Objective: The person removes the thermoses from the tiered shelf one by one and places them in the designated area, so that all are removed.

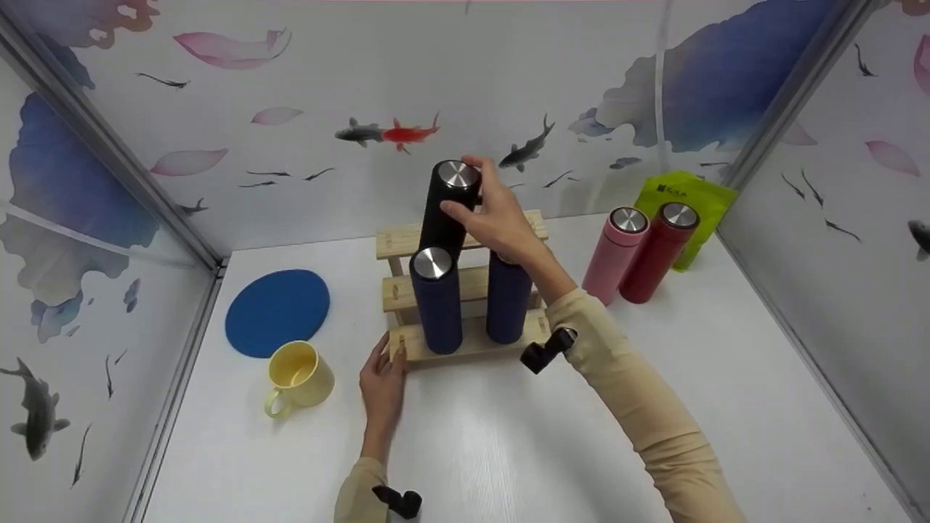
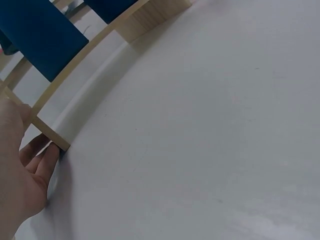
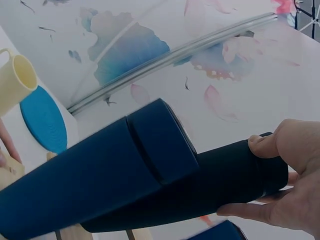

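Note:
In the head view a three-step wooden rack (image 1: 465, 343) stands mid-table. My right hand (image 1: 501, 218) grips a black thermos bottle (image 1: 445, 218) near its silver lid, over the rack's upper steps. Fingers and thumb wrap around its top in the right wrist view. Two navy thermos bottles stand on the lowest step, one at left (image 1: 438, 309) and one at right (image 1: 507, 305); my right hand and wrist hide part of the right one's lid. My left hand (image 1: 383, 388) pinches the rack's front left corner, thumb above and fingers below in the left wrist view.
A pink thermos (image 1: 614, 258) and a red thermos (image 1: 657, 254) stand right of the rack, before a lime green bag (image 1: 701, 211). To the left are a blue round mat (image 1: 276, 312) and a yellow mug (image 1: 309, 378). Printed panels wall the table at back and sides.

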Motion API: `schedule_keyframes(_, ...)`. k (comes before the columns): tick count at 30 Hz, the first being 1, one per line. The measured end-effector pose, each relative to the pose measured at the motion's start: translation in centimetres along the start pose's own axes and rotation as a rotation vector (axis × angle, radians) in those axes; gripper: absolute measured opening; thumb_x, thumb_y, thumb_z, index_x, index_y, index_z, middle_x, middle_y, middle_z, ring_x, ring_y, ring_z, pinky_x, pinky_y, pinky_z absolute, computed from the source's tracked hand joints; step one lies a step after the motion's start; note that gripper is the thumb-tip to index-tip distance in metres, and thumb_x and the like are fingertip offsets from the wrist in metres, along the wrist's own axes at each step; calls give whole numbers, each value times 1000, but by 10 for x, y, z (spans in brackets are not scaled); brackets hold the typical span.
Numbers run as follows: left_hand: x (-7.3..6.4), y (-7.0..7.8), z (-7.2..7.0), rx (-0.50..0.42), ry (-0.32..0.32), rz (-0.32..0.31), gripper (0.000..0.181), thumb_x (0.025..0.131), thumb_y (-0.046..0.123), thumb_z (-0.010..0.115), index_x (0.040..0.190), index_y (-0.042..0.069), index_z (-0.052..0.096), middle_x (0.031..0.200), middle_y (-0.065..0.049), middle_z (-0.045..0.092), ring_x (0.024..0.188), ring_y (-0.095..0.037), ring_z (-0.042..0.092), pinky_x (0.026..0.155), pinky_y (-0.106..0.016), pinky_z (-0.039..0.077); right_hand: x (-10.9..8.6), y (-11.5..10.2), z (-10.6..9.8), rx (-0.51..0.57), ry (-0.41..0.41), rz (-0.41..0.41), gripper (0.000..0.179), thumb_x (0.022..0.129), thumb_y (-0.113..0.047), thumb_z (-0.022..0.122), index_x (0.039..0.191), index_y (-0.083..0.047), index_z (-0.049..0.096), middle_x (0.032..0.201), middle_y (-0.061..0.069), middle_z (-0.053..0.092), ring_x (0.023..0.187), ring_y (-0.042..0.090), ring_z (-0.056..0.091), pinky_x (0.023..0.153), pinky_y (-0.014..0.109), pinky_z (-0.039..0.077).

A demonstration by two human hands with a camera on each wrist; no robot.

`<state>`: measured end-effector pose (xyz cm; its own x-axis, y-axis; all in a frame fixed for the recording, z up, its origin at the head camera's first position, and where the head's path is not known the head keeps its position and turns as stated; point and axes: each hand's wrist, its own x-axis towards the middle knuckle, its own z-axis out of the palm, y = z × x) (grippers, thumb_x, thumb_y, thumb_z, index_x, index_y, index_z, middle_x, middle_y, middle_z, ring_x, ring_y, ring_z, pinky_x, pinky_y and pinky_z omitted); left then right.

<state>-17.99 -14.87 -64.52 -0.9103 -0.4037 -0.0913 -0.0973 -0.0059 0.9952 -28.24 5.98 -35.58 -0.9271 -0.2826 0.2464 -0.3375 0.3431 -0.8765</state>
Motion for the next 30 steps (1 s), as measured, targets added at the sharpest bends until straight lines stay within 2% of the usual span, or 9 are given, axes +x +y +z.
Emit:
schedule_keyframes(5,1,0,0,17,4,2,50,98,24,69,146,16,56,137,-19,64,95,-10,71,74,-15,54,-5,12,-22,-28,48,-6,66,96,-20,70,151,-12,35,145,17,53,132,31,55,107,45,48)
schedule_keyframes(7,1,0,0,18,5,2,50,98,24,69,146,16,56,138,-19,63,96,-10,71,75,-15,54,-6,15,-29,-22,62,0,66,96,-20,71,151,-12,36,146,15,52,135,27,51,110,45,45)
schedule_keyframes(9,1,0,-1,25,1,-4,51,99,27,68,147,16,55,139,-20,62,101,-13,71,76,-15,54,-8,18,-36,-11,74,14,65,96,-20,71,150,-12,37,147,15,51,138,26,48,112,45,43)
schedule_keyframes(14,0,0,-2,36,-9,-21,53,99,32,68,148,18,53,143,-19,59,120,-26,67,85,-18,56,-12,26,-51,29,100,50,64,96,-18,71,150,-11,36,149,16,50,136,31,50,111,50,44)
schedule_keyframes(18,0,1,-3,37,1,-6,52,99,30,68,147,16,55,143,-19,59,128,-30,62,90,-20,56,-18,32,-61,47,124,54,65,96,-18,70,151,-12,36,149,16,50,134,33,51,111,52,44)
schedule_keyframes(23,-1,0,-2,20,7,38,49,98,25,69,145,15,57,139,-20,62,123,-31,65,83,-17,56,-25,39,-73,68,170,32,66,96,-17,70,152,-13,36,149,14,47,132,35,51,109,53,45)
schedule_keyframes(30,-2,0,0,28,17,45,48,98,22,69,144,14,58,133,-21,65,114,-29,70,75,-16,56,-30,46,-92,32,250,-24,67,96,-14,69,153,-7,36,150,16,46,132,36,50,107,52,45)
